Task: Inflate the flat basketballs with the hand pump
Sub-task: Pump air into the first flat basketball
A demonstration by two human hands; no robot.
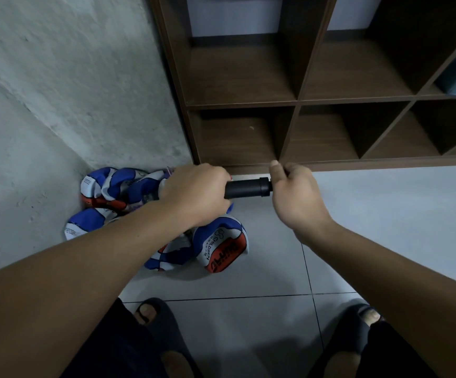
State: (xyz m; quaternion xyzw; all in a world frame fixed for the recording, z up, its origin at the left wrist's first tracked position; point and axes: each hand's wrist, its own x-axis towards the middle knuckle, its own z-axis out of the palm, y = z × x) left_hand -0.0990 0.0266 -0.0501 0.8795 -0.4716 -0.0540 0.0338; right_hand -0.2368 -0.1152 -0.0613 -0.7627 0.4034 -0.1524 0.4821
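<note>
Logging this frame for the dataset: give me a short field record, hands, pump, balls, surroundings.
left hand: grips the pump barrel end
right hand: curled at the pump's handle end; handle hidden
hand pump: black, held level above the floor
flat basketballs: blue, white and red, deflated, heaped in the corner by the wall
shelf: dark wood cubbies behind
floor: grey tiles
</note>
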